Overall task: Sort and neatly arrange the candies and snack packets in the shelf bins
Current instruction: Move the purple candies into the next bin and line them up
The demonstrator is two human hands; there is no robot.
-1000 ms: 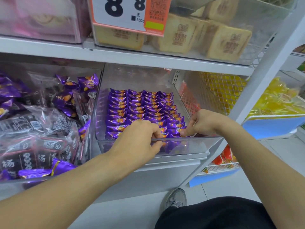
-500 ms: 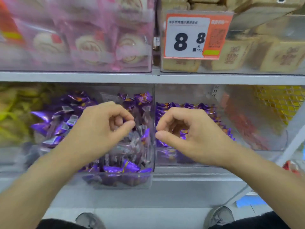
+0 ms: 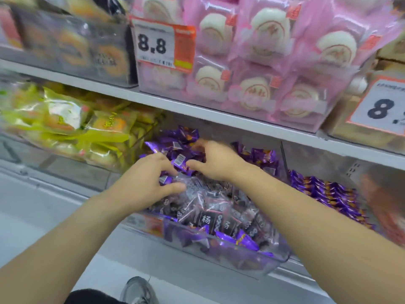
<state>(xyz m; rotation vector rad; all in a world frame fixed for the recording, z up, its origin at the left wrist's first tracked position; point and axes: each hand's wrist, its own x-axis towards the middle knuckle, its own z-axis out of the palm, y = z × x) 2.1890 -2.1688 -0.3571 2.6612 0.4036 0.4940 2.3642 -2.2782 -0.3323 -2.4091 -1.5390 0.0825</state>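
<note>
Crinkly foil purple candies [image 3: 182, 137], clear bin [image 3: 252, 257]

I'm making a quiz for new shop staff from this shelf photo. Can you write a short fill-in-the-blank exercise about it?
1. Both hands, left hand and right hand, reach into the bin of mixed purple and ____ packets.
2. The bin on its left holds ____ packets.
3. The price tag above reads ____.
4. The buns on the upper shelf come in ____ wrappers.

Missing words: dark; yellow; 8.8; pink
</note>
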